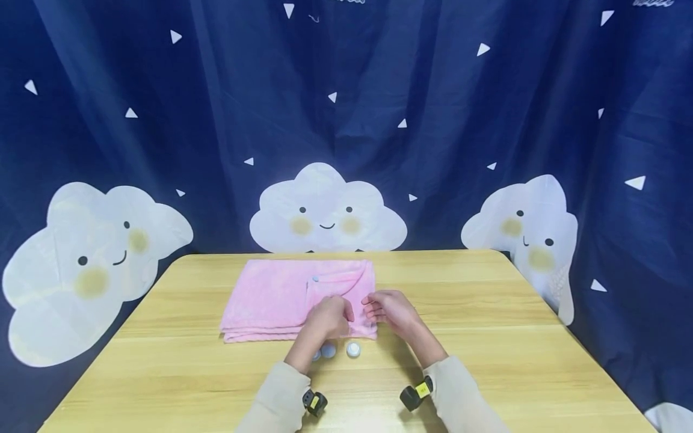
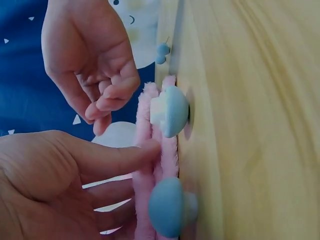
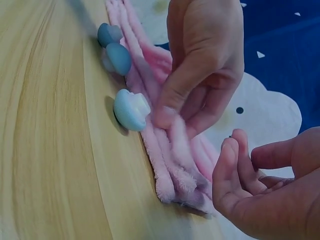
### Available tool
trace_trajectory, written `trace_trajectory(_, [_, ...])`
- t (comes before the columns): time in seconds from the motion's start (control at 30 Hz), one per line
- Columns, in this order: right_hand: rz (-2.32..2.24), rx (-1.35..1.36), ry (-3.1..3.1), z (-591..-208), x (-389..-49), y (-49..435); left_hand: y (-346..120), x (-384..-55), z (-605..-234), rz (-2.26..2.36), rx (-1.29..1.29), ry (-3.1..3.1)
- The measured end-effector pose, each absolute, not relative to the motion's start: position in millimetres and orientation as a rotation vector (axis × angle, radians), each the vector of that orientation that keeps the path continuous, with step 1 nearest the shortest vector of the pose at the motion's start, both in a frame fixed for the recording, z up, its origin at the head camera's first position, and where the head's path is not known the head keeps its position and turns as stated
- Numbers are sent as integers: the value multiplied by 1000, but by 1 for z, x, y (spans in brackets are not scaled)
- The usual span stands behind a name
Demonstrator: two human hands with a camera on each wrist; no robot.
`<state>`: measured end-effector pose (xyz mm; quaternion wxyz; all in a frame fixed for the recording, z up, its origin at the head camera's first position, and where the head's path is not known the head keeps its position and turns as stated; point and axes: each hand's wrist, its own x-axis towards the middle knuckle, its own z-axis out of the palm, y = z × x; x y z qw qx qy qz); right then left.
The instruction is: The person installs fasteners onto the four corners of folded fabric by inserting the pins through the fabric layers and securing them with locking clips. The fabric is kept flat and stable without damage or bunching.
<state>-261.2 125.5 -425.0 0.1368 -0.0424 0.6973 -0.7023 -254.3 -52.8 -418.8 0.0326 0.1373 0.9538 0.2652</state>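
A folded pink plush towel or blanket (image 1: 271, 294) lies at the back left of the table. My left hand (image 1: 331, 316) pinches its front layers near the right end, thumb on the edge (image 3: 172, 107). Just right of the fabric hovers my right hand (image 1: 394, 308), its fingers loosely bent and nothing visible between them. Along the front edge lie pale blue mushroom-shaped pieces with white stems: one (image 1: 354, 349) rests by itself, another (image 1: 328, 350) sits to its left, and a third (image 3: 107, 34) is partly behind my left wrist in the head view.
A small blue piece (image 1: 316, 278) sits on the turned-back flap of the fabric. The wooden table (image 1: 487, 349) reaches back to a dark blue curtain (image 1: 346, 72) printed with clouds. Each wrist carries a small black camera (image 1: 415, 394).
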Motion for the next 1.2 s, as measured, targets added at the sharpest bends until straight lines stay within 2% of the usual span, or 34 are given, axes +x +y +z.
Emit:
trace_trajectory(0.4, [-1794,-222,2198,-431,-260,129,-62,-264,-415,1148,389,2974])
trace_trajectory(0.7, [-1891,-141,2279,-434,-259,121,-64,-260,-406,1134,476,2923])
trace_trajectory(1.2, [-1907,-98,2307,-423,-256,122,-63,-261,-406,1229,451,2950])
